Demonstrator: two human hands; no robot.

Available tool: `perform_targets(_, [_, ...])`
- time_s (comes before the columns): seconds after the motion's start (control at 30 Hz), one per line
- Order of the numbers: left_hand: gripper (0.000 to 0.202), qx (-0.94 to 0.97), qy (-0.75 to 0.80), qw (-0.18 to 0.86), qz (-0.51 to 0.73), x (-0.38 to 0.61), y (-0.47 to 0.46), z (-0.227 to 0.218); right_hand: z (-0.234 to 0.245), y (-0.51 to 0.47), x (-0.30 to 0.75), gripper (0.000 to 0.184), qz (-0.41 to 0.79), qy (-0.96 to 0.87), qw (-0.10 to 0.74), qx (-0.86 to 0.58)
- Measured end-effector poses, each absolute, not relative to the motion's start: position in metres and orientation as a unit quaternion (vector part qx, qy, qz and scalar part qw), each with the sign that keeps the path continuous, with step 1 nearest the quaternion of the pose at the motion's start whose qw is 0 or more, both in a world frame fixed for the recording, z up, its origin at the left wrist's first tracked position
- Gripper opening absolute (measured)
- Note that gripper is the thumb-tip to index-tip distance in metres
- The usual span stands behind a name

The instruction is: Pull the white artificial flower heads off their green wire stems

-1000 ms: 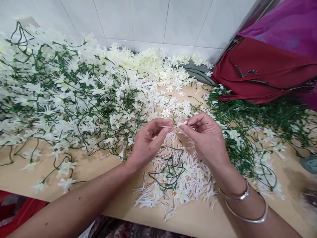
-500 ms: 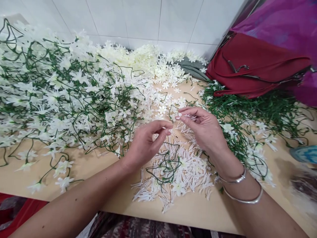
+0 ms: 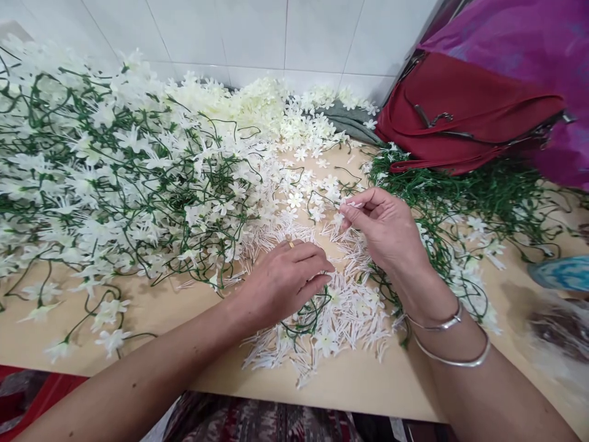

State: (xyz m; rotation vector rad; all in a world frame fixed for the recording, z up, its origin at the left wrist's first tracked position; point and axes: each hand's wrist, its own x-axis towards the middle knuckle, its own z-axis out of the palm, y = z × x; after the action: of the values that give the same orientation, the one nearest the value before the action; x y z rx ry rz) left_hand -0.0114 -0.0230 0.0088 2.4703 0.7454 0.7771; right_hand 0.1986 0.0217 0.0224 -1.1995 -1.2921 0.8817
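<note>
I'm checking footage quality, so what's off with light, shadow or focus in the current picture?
Head view: the white flowers wash out toward the back left; head view: soft shadow on the table beside the blue-patterned item; head view: the clear plastic at lower right looks blurry.

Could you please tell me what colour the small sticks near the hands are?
White; the sticks show best in the head view.

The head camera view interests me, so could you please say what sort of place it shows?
Probably a small indoor workroom, perhaps in a home: white flowers and green stems lie heaped on a table beside a tiled wall.
</note>
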Motion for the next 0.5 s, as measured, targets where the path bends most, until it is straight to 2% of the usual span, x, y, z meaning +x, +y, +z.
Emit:
perform_targets(0.13, [0.014, 0.902, 0.24, 0.23, 0.275, -0.01, -0.027, 0.015, 0.025, 0.02, 0.197, 0.024, 0.341, -0.538, 0.572, -0.516])
perform_targets(0.23, [0.02, 0.915, 0.241, 0.205, 0.248, -0.005, -0.03, 0.012, 0.024, 0.019, 0.196, 0.021, 0.344, -0.538, 0.572, -0.515])
perform_targets(0.33, [0.011, 0.926, 0.255, 0.164, 0.225, 0.0, -0.031, 0.006, 0.019, 0.019, 0.194, 0.02, 0.355, -0.543, 0.569, -0.505])
perform_targets(0.43, [0.015, 0.905, 0.311, 0.132, 0.26, -0.003, -0.023, 0.002, 0.015, 0.019, 0.192, 0.023, 0.349, -0.544, 0.571, -0.506])
perform_targets(0.5, [0.011, 0.861, 0.367, 0.144, 0.323, -0.008, -0.015, 0.001, 0.012, 0.02, 0.191, 0.026, 0.347, -0.541, 0.571, -0.511])
